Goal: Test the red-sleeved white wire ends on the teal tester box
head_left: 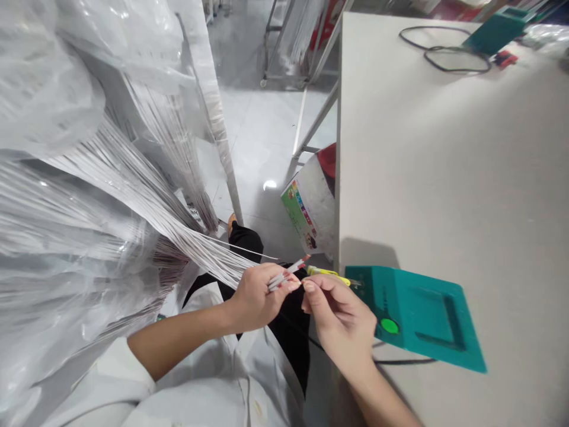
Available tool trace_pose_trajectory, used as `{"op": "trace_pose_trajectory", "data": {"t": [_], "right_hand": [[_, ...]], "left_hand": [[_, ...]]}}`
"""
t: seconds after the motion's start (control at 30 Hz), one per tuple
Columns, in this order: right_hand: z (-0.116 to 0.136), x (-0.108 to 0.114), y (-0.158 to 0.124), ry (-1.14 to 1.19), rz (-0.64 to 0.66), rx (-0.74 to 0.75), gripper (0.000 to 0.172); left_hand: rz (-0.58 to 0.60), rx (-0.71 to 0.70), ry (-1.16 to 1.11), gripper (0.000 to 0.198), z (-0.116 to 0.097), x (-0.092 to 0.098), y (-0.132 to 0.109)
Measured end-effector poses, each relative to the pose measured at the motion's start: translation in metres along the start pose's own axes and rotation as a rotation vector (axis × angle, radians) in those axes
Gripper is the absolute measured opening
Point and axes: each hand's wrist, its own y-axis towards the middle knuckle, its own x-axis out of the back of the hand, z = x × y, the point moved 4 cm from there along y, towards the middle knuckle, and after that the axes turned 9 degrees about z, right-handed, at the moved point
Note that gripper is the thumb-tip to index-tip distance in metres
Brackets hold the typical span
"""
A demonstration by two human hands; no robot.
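Note:
My left hand [260, 296] is closed round the end of a thick bundle of white wires [178, 231] that runs in from the upper left. Several wire ends with reddish tips [296, 265] stick out past its fingers. Close beside it, my right hand [340, 305] pinches at the tip of the wires with thumb and forefinger; what lies between those fingers is too small to make out. A yellow-handled tool [328, 274] shows just behind the right fingers, pointing at a teal device [427, 314] with a round green button [390, 325].
More white wires in clear plastic [66, 237] fill the left side. The white table [444, 166] stands at right, bearing a second teal device [498, 31] and a black cable [444, 50] at its far end. A printed box [309, 207] sits on the floor beside it; a wheeled rack [284, 59] stands beyond.

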Motion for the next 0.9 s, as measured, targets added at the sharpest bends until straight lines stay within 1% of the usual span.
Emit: {"op": "trace_pose_trajectory", "data": {"t": [0.1,0.17,0.3,0.37,0.43,0.47,0.53,0.6,0.67,0.7,0.77,0.83,0.9], "right_hand": [[-0.003,-0.002,-0.001,0.053,0.025,-0.029,0.011],[-0.005,-0.002,-0.001,0.043,0.034,-0.024,0.010],[-0.011,0.002,-0.001,0.073,0.034,-0.042,0.007],[-0.010,0.007,0.000,0.096,0.005,-0.040,0.011],[-0.006,0.011,0.003,0.100,0.008,-0.024,0.016],[-0.004,0.012,0.005,0.091,0.037,-0.007,0.017],[0.001,0.012,0.009,0.055,0.138,0.041,0.016],[0.005,0.010,0.012,0.033,0.250,0.091,0.011],[0.006,0.007,0.014,0.062,0.319,0.121,0.010],[0.005,0.006,0.014,0.099,0.324,0.125,0.011],[0.001,0.004,0.013,0.199,0.282,0.108,0.011],[-0.007,0.000,0.009,0.330,0.217,0.064,0.009],[-0.015,-0.007,0.005,0.462,0.178,-0.011,0.007]], "left_hand": [[0.029,0.056,-0.196,0.023,0.005,-0.004,-0.002],[0.052,0.076,-0.269,0.022,0.005,-0.006,-0.002],[0.057,0.080,-0.302,0.021,0.004,-0.004,-0.002],[0.064,0.094,-0.300,0.020,0.005,-0.002,-0.002],[0.070,0.106,-0.276,0.019,0.007,-0.001,-0.003],[0.080,0.108,-0.252,0.019,0.007,-0.001,-0.003],[0.122,0.092,-0.198,0.018,0.008,0.001,-0.003],[0.188,0.070,-0.169,0.017,0.007,0.002,-0.003],[0.268,0.061,-0.211,0.018,0.005,0.005,-0.001],[0.304,0.063,-0.250,0.017,0.003,0.006,0.000],[0.345,0.057,-0.336,0.019,0.000,0.008,0.002],[0.345,0.049,-0.415,0.024,-0.001,0.008,0.005],[0.347,0.074,-0.529,0.028,0.003,0.004,0.005]]}}
